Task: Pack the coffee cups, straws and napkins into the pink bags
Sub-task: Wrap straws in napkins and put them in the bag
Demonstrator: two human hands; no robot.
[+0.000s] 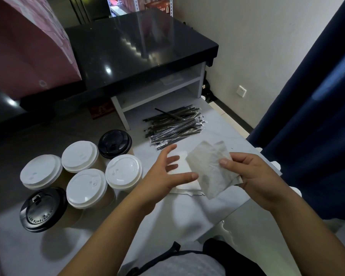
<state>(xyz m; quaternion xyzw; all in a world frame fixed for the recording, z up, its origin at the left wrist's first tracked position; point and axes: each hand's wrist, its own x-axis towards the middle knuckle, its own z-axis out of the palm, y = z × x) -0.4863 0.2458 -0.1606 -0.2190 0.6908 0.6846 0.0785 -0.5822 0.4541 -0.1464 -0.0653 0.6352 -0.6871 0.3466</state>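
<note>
The right hand pinches a white, crinkled, folded paper napkin between thumb and curled fingers, holding it above the pale grey work surface. At 9 o'clock of that napkin, the left hand is spread, fingers straight and apart, gripping nothing. Beneath both hands lies a flat stack of white napkins. At 9 o'clock of the stack stands a cluster of six lidded paper coffee cups: four with white lids, two with black lids. At 12 o'clock of the stack lies a pile of black straws in clear wrappers. Farther away, at 10 o'clock, a large pink paper bag stands on a glossy black counter.
</note>
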